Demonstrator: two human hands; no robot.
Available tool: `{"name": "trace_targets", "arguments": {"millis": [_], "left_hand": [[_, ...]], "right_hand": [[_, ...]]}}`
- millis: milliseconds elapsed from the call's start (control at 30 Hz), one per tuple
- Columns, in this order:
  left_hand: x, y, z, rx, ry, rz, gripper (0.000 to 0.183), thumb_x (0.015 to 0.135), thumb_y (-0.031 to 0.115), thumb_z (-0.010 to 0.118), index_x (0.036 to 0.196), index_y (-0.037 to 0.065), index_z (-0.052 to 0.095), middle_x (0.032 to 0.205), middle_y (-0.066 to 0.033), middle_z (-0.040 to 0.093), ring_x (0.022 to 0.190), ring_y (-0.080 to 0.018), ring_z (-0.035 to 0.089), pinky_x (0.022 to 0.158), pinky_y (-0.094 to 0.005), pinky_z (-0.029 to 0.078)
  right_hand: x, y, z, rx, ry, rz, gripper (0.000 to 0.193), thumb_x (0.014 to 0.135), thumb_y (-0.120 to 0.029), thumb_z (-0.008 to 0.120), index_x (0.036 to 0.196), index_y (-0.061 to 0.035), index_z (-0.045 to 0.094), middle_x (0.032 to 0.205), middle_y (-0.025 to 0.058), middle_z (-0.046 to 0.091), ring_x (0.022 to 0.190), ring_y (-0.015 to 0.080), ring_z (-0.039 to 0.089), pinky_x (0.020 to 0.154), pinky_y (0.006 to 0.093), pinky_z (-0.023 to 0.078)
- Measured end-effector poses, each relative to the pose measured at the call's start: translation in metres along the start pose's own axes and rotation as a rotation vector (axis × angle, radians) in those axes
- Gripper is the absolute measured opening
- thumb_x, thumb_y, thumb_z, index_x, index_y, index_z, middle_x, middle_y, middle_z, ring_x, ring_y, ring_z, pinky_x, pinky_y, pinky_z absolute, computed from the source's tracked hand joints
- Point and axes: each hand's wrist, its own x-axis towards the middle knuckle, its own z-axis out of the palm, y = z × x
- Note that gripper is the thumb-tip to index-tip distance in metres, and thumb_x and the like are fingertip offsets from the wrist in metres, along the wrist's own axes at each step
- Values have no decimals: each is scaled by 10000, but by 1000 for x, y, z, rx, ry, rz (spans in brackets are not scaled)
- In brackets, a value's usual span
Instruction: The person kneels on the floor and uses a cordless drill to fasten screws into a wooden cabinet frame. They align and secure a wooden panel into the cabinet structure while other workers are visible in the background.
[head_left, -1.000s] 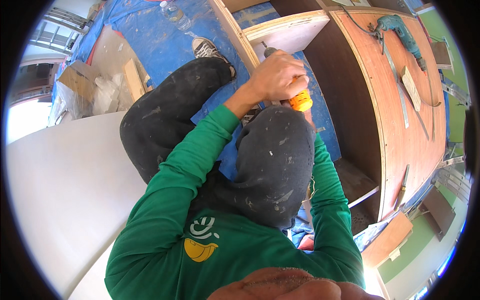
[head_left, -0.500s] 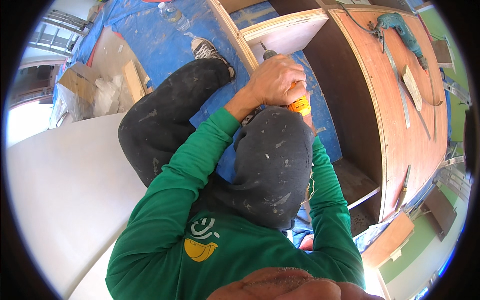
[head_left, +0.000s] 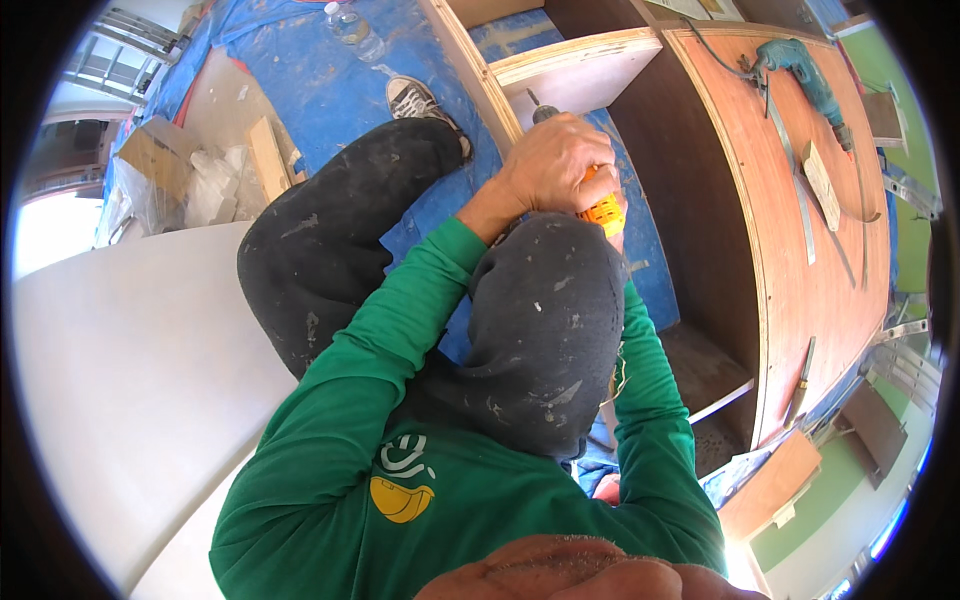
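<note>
A yellow power drill (head_left: 605,212) is between my two hands, above my raised right knee. My left hand (head_left: 560,163) is closed over the top of its body, fingers wrapped round it. Lower down, beside the yellow part, my right hand (head_left: 619,222) grips the drill; its fingers are mostly hidden by the knee and left hand. Past the left hand show the dark chuck (head_left: 545,113) and thin bit (head_left: 532,97), pointing at a white-faced plywood panel (head_left: 585,80) of a cabinet. Whether the bit touches the panel, I cannot tell.
On the cabinet's plywood side (head_left: 740,110) lie a teal corded drill (head_left: 803,75), a metal ruler (head_left: 793,160), a wood offcut (head_left: 821,188) and a chisel-like tool (head_left: 800,385). A plastic bottle (head_left: 355,32) lies on the blue sheet (head_left: 280,70). A large white panel (head_left: 140,350) is at my left.
The whole view has shifted slightly. Both hands keep their hold on the drill, which stays in nearly the same place by the panel.
</note>
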Motion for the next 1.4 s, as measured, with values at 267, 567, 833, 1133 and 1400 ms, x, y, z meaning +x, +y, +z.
{"name": "trace_targets", "arguments": {"millis": [267,567,833,1133,1400], "left_hand": [[0,2,-2,26,-30,-15,309,857,300,572,714,48,681,751,-109,678,724,-313,628,772,-444,485],[0,0,-1,25,-16,8,307,860,294,569,718,43,674,756,-107,677,728,-312,630,785,-440,483],[1,-1,4,20,24,17,289,837,287,626,651,69,658,729,-100,665,777,-320,639,846,-446,495],[79,-99,-70,585,86,93,662,904,639,678,1170,38,754,1225,-228,725,1178,-416,665,1006,-517,516],[123,-106,-94,708,-680,-66,577,788,526,706,890,-34,797,894,-271,760,912,-432,749,867,-515,592]], "right_hand": [[-1,2,-2,-73,-34,-10,338,921,-254,762,1149,-26,659,970,178,741,836,283,717,760,412,549],[-1,-1,-5,-101,-72,-22,342,923,-256,759,1156,-23,666,976,185,741,841,289,716,771,411,549],[2,7,-11,-146,-110,-57,346,925,-258,756,1161,-20,673,981,191,741,845,294,716,780,410,549],[-3,-32,-2,-223,-107,-286,408,914,-233,740,1243,0,678,1024,198,755,886,378,695,829,411,547],[2,-46,0,-342,-66,-221,334,893,-209,795,1148,-24,686,1009,191,756,884,391,739,789,423,585]]}}
